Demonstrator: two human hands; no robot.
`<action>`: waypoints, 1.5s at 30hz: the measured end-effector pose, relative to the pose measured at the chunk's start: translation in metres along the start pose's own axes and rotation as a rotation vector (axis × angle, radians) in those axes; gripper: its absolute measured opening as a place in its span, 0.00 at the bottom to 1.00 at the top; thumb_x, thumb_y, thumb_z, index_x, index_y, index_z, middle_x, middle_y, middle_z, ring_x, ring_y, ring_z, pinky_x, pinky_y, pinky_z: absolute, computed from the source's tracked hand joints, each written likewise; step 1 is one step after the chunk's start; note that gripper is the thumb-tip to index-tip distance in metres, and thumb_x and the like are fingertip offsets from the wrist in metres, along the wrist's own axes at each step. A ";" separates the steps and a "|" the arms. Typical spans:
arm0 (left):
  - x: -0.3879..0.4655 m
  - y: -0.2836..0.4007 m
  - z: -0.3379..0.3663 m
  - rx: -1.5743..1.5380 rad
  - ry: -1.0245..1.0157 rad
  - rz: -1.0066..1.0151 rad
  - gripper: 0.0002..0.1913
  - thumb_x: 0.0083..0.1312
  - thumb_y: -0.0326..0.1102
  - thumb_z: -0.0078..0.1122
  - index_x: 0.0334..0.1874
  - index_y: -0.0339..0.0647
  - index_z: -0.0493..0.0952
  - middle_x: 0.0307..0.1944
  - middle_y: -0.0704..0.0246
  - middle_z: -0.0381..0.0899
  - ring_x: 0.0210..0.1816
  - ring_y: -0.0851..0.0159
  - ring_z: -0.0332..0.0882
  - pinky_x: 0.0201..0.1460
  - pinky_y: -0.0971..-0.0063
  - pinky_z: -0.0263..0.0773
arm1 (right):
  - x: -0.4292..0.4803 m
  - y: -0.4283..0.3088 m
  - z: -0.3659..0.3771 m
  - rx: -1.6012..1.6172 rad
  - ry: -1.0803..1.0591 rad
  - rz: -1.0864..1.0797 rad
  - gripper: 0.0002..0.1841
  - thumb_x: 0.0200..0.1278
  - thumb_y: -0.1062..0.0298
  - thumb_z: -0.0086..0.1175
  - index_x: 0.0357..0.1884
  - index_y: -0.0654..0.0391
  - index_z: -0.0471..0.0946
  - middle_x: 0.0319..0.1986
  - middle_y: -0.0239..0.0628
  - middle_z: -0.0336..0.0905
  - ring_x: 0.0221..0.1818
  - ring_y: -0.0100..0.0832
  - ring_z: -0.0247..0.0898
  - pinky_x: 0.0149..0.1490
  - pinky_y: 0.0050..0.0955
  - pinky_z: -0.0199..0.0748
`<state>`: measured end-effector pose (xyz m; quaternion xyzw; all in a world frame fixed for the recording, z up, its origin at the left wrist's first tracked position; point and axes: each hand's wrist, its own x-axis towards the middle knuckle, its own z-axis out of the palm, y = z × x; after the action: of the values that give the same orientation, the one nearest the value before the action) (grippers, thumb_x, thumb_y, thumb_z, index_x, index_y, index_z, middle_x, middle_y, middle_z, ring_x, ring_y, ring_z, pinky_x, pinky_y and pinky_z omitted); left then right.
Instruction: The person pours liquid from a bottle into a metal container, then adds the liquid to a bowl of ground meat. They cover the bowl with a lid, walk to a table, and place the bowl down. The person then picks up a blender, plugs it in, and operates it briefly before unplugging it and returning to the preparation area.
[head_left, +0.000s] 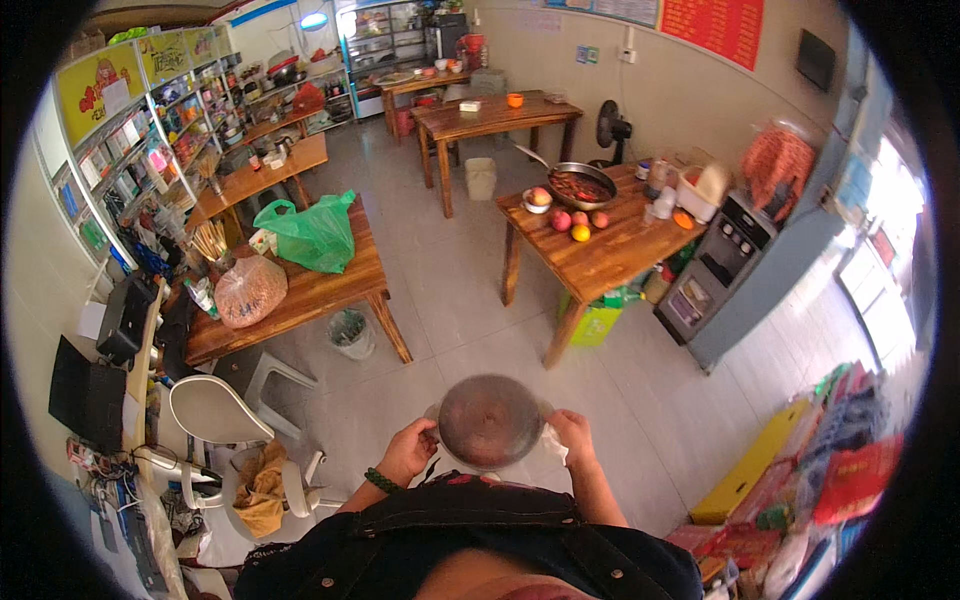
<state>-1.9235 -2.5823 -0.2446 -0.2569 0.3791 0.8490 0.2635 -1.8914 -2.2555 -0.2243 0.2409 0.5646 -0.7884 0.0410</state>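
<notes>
A round pot or bowl (491, 420) with a cloudy, brownish top is held level in front of my apron, above the tiled floor. Whether that top is a lid or the contents cannot be made out. My left hand (411, 450), with a dark green bead bracelet (382, 481) at the wrist, grips the small handle on its left side. On the opposite side, my right hand (574, 435) grips the other handle, and a white cloth or tissue (556, 444) hangs beside its fingers.
Ahead to the right, a wooden table (622, 247) bears a frying pan of food (581, 186) and several fruits. Another wooden table (330, 296) at left holds a green plastic bag (315, 232). A water dispenser (712, 262), trash bin (350, 334) and office chair (217, 409) stand around.
</notes>
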 end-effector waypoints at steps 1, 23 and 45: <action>0.016 0.019 0.006 0.002 0.019 0.030 0.05 0.69 0.36 0.60 0.40 0.43 0.79 0.37 0.71 0.82 0.39 0.66 0.77 0.45 0.75 0.70 | 0.028 -0.018 0.013 -0.027 -0.042 0.008 0.07 0.65 0.70 0.60 0.30 0.61 0.81 0.24 0.29 0.79 0.24 0.23 0.72 0.30 0.23 0.67; 0.419 0.397 0.088 0.767 -0.063 0.875 0.14 0.70 0.31 0.51 0.55 0.38 0.78 0.46 0.65 0.80 0.46 0.65 0.79 0.48 0.69 0.77 | 0.696 -0.264 0.322 -1.052 -0.405 -0.364 0.15 0.70 0.60 0.60 0.41 0.66 0.84 0.34 0.29 0.81 0.38 0.24 0.71 0.46 0.28 0.70; 0.711 0.533 -0.012 0.811 1.236 1.199 0.16 0.56 0.43 0.74 0.40 0.44 0.80 0.35 0.67 0.84 0.36 0.58 0.83 0.37 0.62 0.76 | 0.992 -0.130 0.863 -1.223 -1.494 -0.235 0.25 0.69 0.46 0.60 0.40 0.65 0.83 0.33 0.38 0.81 0.32 0.33 0.75 0.36 0.38 0.73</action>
<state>-2.7812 -2.7175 -0.4326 -0.3121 0.7859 0.3604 -0.3937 -3.0966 -2.7881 -0.3210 -0.4425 0.7256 -0.3077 0.4278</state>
